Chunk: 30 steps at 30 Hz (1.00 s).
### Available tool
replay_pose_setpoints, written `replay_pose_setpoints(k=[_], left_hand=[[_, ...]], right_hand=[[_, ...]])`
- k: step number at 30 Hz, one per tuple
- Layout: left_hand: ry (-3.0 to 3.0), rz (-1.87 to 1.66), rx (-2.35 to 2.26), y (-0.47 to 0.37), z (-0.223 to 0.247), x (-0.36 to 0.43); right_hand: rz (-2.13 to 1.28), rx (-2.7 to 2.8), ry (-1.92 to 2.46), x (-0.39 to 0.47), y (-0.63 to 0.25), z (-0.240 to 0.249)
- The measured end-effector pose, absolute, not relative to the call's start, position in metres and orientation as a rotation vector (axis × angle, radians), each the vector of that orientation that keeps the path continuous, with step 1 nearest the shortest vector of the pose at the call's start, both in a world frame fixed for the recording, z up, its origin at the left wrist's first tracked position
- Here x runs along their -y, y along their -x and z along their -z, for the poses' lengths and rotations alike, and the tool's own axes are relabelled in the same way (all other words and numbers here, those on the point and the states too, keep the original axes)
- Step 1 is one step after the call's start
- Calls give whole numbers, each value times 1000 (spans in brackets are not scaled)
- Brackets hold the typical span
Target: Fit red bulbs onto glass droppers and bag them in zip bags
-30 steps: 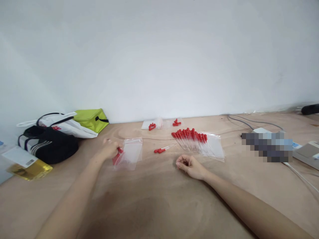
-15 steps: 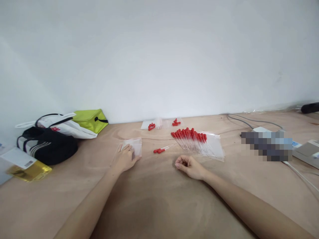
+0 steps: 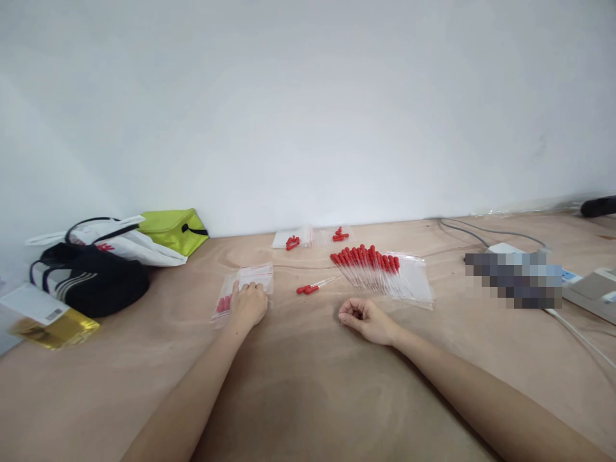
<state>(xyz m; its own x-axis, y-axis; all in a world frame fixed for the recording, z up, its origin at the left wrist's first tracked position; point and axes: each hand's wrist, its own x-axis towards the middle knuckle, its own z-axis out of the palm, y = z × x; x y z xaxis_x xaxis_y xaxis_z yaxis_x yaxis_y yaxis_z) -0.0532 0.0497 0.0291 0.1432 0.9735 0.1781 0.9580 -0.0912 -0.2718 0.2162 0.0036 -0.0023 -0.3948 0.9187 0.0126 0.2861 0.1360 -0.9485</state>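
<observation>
My left hand (image 3: 249, 305) rests with bent fingers on the right part of a clear zip-lock bag (image 3: 263, 273). Its fingertips and thumb are hidden, so I cannot see what they grip, if anything. Red-bulbed droppers (image 3: 224, 304) show through the bag's left side. My right hand (image 3: 366, 321) lies on the table, loosely closed, thumb against fingers, with nothing visible in it. Between the hands lie two loose droppers (image 3: 308, 289) with red bulbs and clear stems. Beyond my right hand, many droppers (image 3: 368, 260) fan out over another clear bag (image 3: 418, 282).
Near the wall lie bags with red-bulbed droppers (image 3: 292, 242) and more droppers (image 3: 341, 235). At left are a black bag (image 3: 101, 289), a white bag (image 3: 144, 247), a lime-green bag (image 3: 168, 228) and a yellow packet (image 3: 72, 327). Grey cables (image 3: 500, 231) run at right.
My left hand has shifted right across the zip-lock bag and its fingers have curled, uncovering the red bulbs at left. My right hand stays where it was.
</observation>
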Motion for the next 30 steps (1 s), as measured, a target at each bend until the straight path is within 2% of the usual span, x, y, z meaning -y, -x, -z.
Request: replay_pose_setpoints(k=[8,12,16,22,30], left_hand=[[2064,136,1957,65,-50,-53],[2550,368,1421,41,-64,-35],[2943,229,858,-3,-49,1],[3144,294,1152,-20,-25,26],[3289,253,1110,-13,-26,18]], right_hand=[[-1265,1789,1142,-4,-216,4],[-1234,1684,1175,-6,-215,7],[-1200,1507,1208,-8,-215,7],[-1210,1579,1257,-6,-218,7],[-1402,1418,1310,-1,-217,10]])
